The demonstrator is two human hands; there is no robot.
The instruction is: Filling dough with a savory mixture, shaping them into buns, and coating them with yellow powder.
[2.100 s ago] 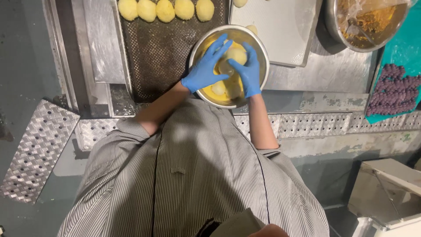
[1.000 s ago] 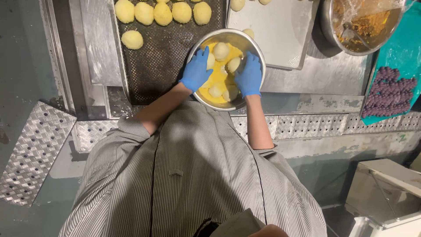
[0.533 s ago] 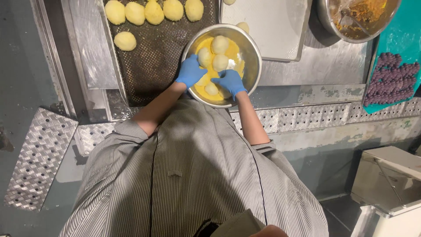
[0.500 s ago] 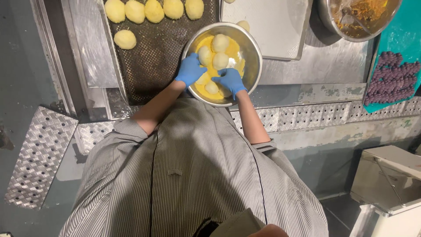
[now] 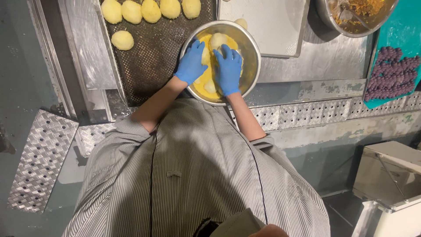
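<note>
Both blue-gloved hands, left hand (image 5: 191, 62) and right hand (image 5: 228, 68), lie open, fingers spread, on pale dough pieces (image 5: 217, 40) in yellow liquid inside a steel bowl (image 5: 251, 52), upper centre; coated balls (image 5: 151, 9) line the dark tray (image 5: 153, 57) upper left.

Stainless steel worktop (image 5: 333, 61) with perforated front edging (image 5: 333, 116), worn grey-green floor (image 5: 26, 66), embossed metal step plate (image 5: 39, 162), white bin (image 5: 390, 175) at right.

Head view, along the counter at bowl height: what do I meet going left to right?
Dark perforated tray → left hand → right hand, both inside the metal bowl of yellow liquid → bare steel counter → purple pieces on the teal board.
</note>
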